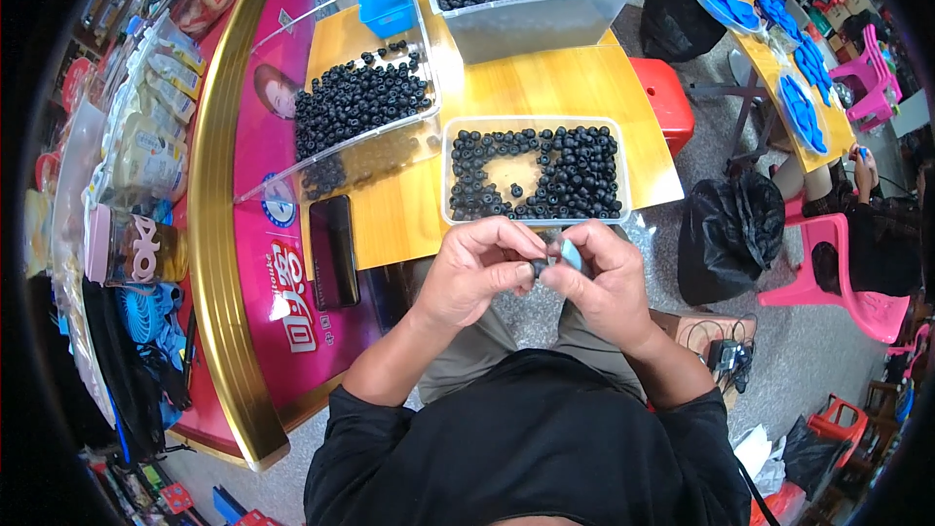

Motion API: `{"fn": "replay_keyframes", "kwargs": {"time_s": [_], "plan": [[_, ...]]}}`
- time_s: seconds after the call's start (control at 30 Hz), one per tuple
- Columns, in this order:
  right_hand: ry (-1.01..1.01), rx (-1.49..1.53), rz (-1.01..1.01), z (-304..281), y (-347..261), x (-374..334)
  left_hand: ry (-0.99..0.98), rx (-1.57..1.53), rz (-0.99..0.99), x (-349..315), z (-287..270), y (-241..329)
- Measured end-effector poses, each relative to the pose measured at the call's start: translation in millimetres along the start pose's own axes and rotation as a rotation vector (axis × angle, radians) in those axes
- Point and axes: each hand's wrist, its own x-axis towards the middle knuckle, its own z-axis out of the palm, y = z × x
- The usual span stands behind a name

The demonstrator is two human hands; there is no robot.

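My left hand (477,271) and my right hand (609,278) meet in front of my body, fingertips close together. Between the left thumb and fingers is a small black round piece (539,266), partly hidden. The right thumb and fingers pinch a small light-blue piece (571,254), its kind unclear. Just beyond my hands stands a shallow clear plastic tray (536,121) of small black round pieces (582,170), some seeming to have a hole. A patch of the tray's bottom shows near its middle.
The tray shares a yellow wooden table (399,224) with a clear bin (429,58) of black pieces and a small blue box (387,8). A larger translucent tub (531,29) stands behind. A phone (334,251) lies left, and a red stool (662,102) is at right.
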Motion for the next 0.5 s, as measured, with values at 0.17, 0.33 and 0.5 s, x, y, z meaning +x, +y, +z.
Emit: {"fn": "replay_keyframes", "kwargs": {"time_s": [0.17,0.33,0.5], "plan": [[-0.029,-0.115,0.093,-7,4,2,-0.019,0.151,-0.013,-1,0,18],[0.095,-0.043,0.200,-31,23,6,0.426,0.810,0.578,1,-27,102],[0.155,0.022,0.215,-44,25,4,0.788,1.957,0.690,26,-80,130]]}}
